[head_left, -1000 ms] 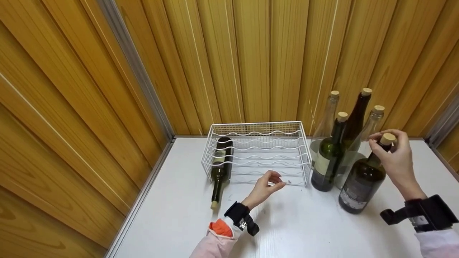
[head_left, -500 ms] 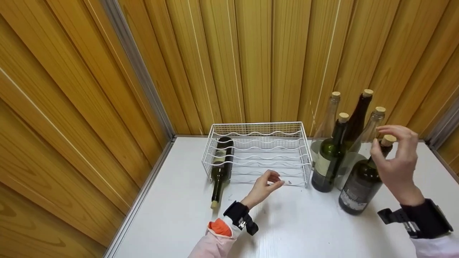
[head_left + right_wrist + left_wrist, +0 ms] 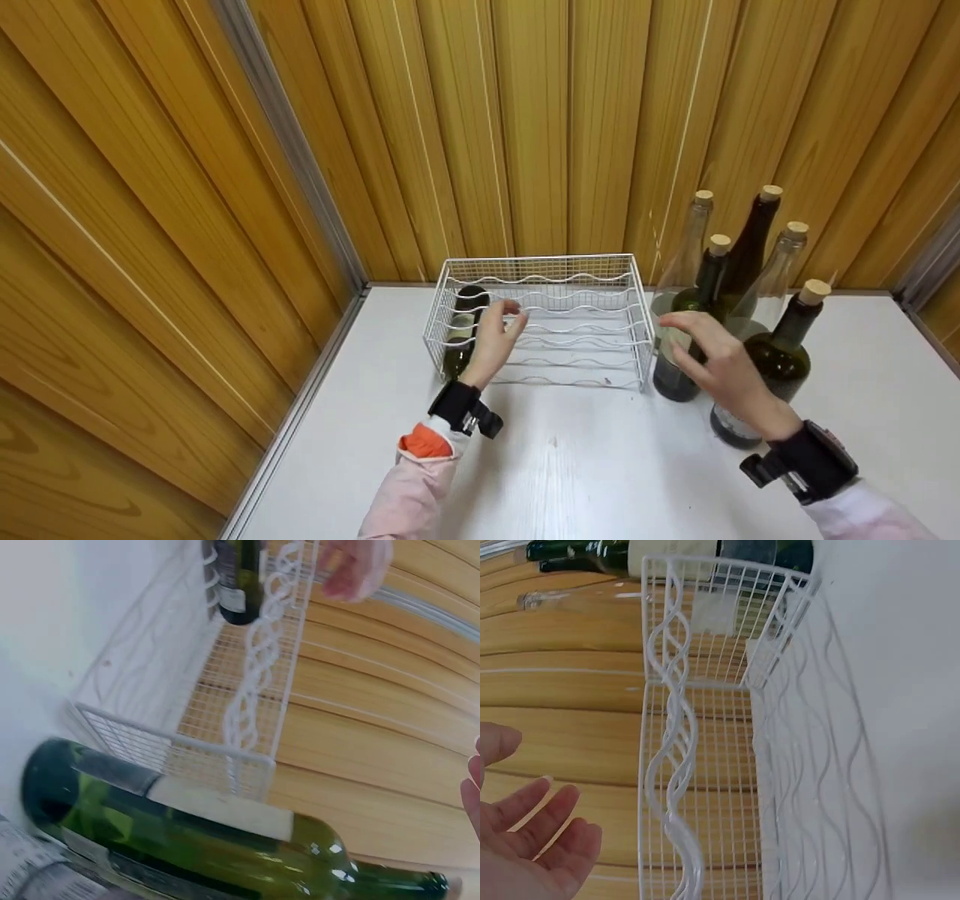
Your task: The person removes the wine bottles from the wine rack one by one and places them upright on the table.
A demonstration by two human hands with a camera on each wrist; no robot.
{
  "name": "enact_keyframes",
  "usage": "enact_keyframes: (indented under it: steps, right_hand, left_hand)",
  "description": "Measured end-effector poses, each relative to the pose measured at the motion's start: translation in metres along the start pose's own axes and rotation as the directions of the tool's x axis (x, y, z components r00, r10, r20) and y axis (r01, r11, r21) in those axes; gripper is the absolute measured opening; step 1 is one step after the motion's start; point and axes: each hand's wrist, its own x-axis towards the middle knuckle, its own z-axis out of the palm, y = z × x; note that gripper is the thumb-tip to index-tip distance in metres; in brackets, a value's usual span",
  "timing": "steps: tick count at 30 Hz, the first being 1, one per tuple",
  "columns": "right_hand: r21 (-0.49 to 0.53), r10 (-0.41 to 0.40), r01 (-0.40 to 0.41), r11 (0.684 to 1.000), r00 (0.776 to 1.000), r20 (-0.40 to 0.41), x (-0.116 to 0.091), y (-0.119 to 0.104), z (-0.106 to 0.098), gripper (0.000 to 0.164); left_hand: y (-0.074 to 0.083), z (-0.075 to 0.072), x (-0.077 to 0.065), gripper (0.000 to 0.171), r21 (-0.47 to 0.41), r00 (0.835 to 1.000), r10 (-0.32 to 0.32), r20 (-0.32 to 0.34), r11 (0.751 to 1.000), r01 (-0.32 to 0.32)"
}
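Observation:
My left hand [image 3: 491, 341] is over the left part of the white wire rack [image 3: 538, 257], fingers loosely bent and holding nothing. Under it lies a dark wine bottle [image 3: 472, 298] in the rack's left end; its neck is hidden by the hand and wrist. My right hand [image 3: 727, 367], thumb and fingers apart, hovers in front of the standing bottles with nothing in its grasp. Behind its fingers stands a green wine bottle [image 3: 673, 379] with a pale label. A second green wine bottle [image 3: 784, 352], corked, stands just right of the hand, partly covered by it.
Behind those stand a clear bottle [image 3: 681, 259], another clear bottle [image 3: 772, 274] and a brown bottle [image 3: 750, 240], all corked. Wood-patterned walls [image 3: 525, 135] close off the back and left of the white table [image 3: 600, 465].
My right hand has left the cork of the front right bottle and moved left and down. My left hand has moved left and away from me, over the rack.

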Motion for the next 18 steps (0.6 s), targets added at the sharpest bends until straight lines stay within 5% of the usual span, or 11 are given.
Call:
enact_keyframes:
  steps: [5,9,15,18]
  right_hand:
    - [0.004,-0.006,0.006,1.000,0.996,0.094,-0.009,0.001,0.020,0.041]
    - [0.014,0.008,-0.011,1.000,0.988,0.154,-0.014,0.000,0.034,0.037]
    - [0.068,0.030,-0.046,0.997,0.977,0.212,-0.020,-0.003,0.054,0.034]
    - [0.078,0.034,-0.054,0.995,0.971,0.238,-0.019,-0.006,0.063,0.032]
  left_hand:
    - [-0.016,-0.031,0.018,0.019,0.140,0.987,0.010,-0.159,0.990,0.013]
    - [-0.033,-0.053,0.027,0.026,0.272,0.963,-0.025,-0.267,0.957,0.100]
    - [-0.062,-0.078,0.029,0.039,0.401,0.925,-0.261,-0.276,0.844,0.357]
    - [-0.076,-0.084,0.026,0.034,0.401,0.907,-0.347,-0.238,0.816,0.417]
